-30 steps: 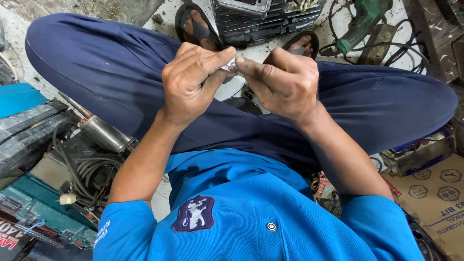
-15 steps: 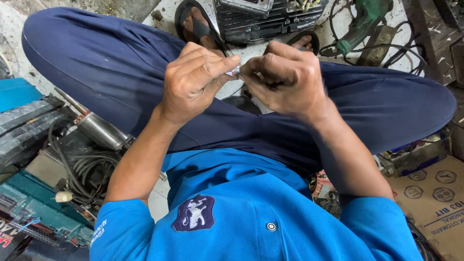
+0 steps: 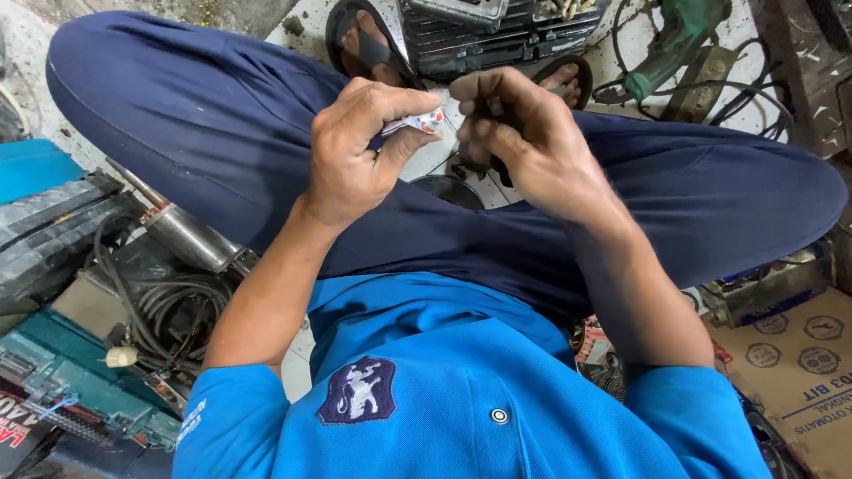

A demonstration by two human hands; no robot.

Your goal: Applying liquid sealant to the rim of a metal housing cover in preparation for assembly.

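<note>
Small white-and-red packet [image 3: 415, 122] was pinched in the left hand [image 3: 355, 151]; the right hand [image 3: 524, 133] clenched a dark part [image 3: 484, 146]. Step: apparently joining them, demanding fine alignment.

The dirty tiled floor [image 3: 312, 19] carries a green drill [image 3: 667, 44], coiled cables [image 3: 169, 306], and a cardboard box [image 3: 799, 372].
</note>
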